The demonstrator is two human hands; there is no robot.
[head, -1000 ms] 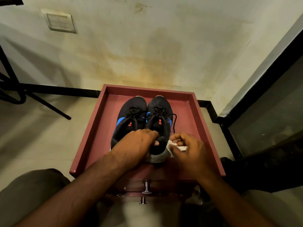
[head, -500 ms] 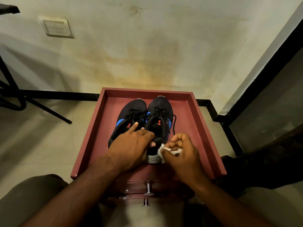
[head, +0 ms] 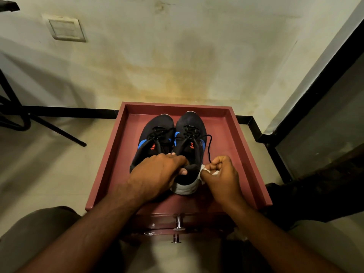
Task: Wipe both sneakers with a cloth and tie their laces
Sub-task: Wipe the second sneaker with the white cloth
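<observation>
Two black sneakers with blue accents stand side by side, toes away from me, on a dark red tray-topped stand (head: 110, 160). My left hand (head: 157, 174) grips the collar of the right sneaker (head: 192, 138) at its heel, covering the heel of the left sneaker (head: 157, 131). My right hand (head: 222, 178) pinches a small crumpled white cloth (head: 206, 171) against the right side of that sneaker's heel. A loose black lace (head: 209, 146) hangs off the right sneaker. The white heel sole (head: 185, 189) shows below my hands.
The stand has a drawer with metal knobs (head: 178, 223) facing me. Behind it rises a stained wall with a switch plate (head: 66, 29). Black metal legs (head: 49, 127) stand on the floor at left; a dark glass panel (head: 325, 123) runs along the right. My knees flank the stand.
My right hand with the cloth has shifted along the right sneaker's heel side, forward then slightly back. My left hand has kept its hold on the heel collar.
</observation>
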